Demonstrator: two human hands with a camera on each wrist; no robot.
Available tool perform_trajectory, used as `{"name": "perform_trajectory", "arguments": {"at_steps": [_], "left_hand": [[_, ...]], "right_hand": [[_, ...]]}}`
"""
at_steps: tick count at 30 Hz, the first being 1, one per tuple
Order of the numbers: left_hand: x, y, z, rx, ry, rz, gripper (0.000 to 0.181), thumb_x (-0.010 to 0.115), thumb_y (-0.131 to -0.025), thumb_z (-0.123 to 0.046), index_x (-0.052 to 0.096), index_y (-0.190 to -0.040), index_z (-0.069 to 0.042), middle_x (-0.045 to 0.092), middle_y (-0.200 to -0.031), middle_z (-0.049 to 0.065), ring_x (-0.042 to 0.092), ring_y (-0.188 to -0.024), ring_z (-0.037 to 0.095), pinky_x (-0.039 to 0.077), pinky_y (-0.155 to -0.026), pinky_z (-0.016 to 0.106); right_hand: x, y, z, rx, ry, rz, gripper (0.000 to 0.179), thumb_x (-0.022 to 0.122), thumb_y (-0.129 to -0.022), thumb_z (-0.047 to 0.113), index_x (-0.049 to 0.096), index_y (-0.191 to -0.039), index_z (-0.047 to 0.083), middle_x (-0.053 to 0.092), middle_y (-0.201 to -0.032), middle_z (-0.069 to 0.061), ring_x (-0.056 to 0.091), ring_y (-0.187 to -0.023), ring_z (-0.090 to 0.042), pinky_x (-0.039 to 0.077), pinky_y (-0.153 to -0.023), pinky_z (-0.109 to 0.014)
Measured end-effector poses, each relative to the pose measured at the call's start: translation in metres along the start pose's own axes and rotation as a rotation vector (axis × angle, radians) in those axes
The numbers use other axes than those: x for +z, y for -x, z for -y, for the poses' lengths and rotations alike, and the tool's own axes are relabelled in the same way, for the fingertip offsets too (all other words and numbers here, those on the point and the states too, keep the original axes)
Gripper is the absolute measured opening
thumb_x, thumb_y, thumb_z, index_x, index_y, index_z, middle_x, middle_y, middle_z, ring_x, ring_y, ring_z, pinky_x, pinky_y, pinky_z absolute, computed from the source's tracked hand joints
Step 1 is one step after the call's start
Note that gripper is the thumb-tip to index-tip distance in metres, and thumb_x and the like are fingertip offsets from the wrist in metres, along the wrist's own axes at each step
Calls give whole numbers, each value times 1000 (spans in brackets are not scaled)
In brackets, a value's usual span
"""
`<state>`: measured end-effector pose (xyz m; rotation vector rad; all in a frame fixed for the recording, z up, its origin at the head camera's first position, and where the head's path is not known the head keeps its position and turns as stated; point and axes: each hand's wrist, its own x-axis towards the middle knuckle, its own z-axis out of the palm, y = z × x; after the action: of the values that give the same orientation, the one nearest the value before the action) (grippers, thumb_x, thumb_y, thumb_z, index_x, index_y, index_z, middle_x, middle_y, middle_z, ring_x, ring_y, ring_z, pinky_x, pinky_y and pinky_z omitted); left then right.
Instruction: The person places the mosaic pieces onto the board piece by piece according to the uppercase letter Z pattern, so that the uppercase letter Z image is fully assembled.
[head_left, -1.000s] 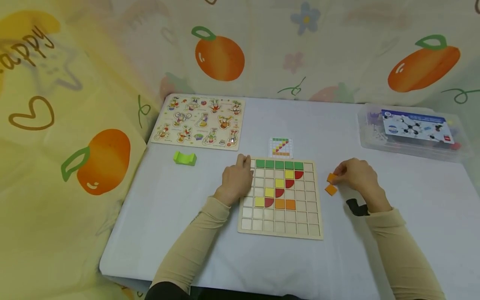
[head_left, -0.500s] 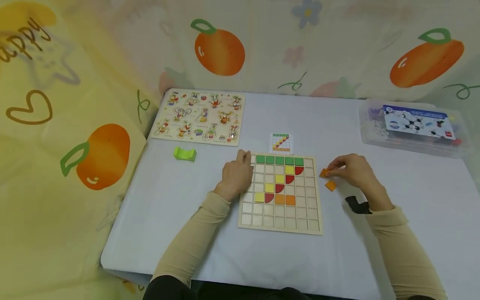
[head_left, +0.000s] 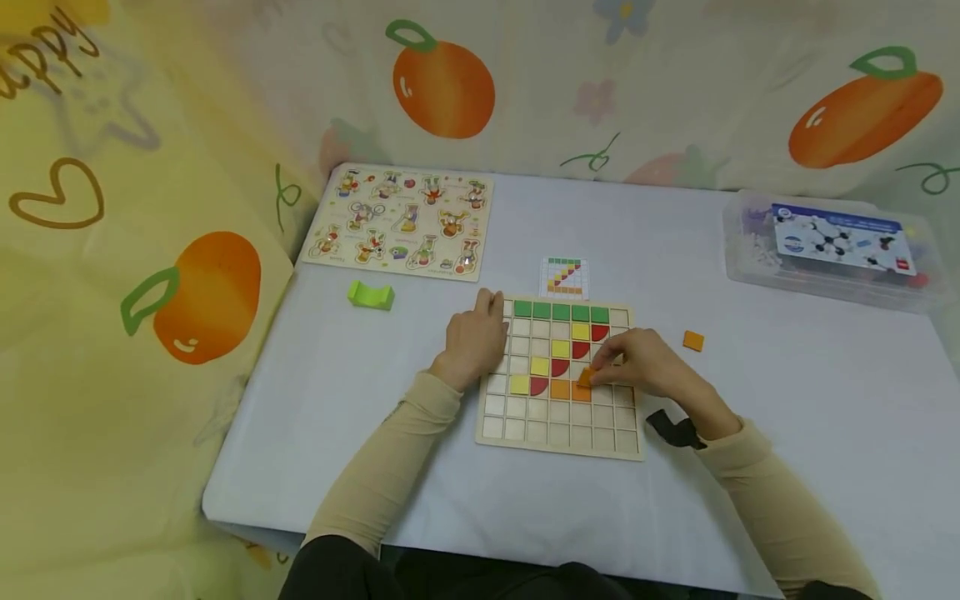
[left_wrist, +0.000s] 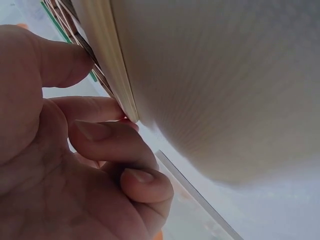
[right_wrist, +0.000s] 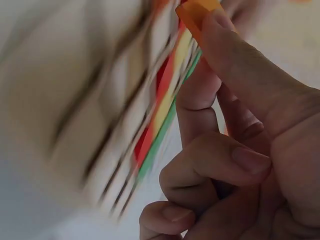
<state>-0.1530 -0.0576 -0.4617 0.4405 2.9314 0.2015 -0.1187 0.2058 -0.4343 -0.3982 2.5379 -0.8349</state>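
Observation:
A square wooden grid board [head_left: 537, 409] lies on the table with green, yellow, red and orange pieces in its cells. At its upper left edge my left hand [head_left: 474, 337] holds the board, thumb on the face and index finger against the rim in the left wrist view. Over the board, my right hand [head_left: 637, 362] pinches an orange square tile [right_wrist: 197, 17] between thumb and fingers. That tile is tilted above the orange row, partly covering a placed one. Another orange tile [head_left: 693, 341] lies on the table right of the board. A printed pattern card [head_left: 565, 277] lies just behind the board.
A peg puzzle board with cartoon figures [head_left: 397, 221] lies at the back left, a bright green block [head_left: 371, 296] in front of it. A clear plastic box with a blue-and-white label [head_left: 832, 254] stands at the back right. A patterned curtain hangs behind the table.
My right hand has carried an orange tile leftward from beside the board to over it. The other orange tile now lies farther right. My left hand stays at the board's edge.

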Motion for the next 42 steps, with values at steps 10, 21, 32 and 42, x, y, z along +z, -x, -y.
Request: {"name": "perform_trajectory", "arguments": {"at_steps": [10, 21, 32, 42], "left_hand": [[-1, -1, 0, -20, 12, 10, 58, 47, -110, -28, 36, -159, 0, 48, -141, 16, 71, -79, 31, 59, -71, 41], [0, 1, 3, -5, -4, -25, 57, 50, -109, -27, 39, -157, 1, 50, -137, 17, 69, -70, 27, 57, -64, 38], [2, 0, 1, 0, 14, 17, 58, 48, -110, -28, 36, -158, 2, 49, -141, 17, 70, -74, 28, 60, -71, 40], [-1, -1, 1, -10, 15, 22, 58, 48, -110, -28, 35, -159, 1, 48, -143, 16, 71, -76, 28, 59, -72, 40]], "right_hand": [[45, -17, 60, -176, 110, 66, 15, 86, -83, 25, 80, -82, 11, 75, -75, 2, 59, -67, -5, 47, -63, -20], [67, -22, 76, -185, 216, -9, 13, 87, -82, 29, 81, -76, 19, 77, -74, 8, 65, -70, -7, 45, -55, -20], [72, -10, 76, -279, 378, -126, 17, 87, -80, 37, 84, -80, 20, 79, -77, 8, 70, -70, -13, 35, -60, -24], [78, -9, 79, -328, 480, -216, 6, 84, -84, 27, 86, -84, 22, 78, -82, 7, 70, -71, -15, 28, -62, -24]]}}
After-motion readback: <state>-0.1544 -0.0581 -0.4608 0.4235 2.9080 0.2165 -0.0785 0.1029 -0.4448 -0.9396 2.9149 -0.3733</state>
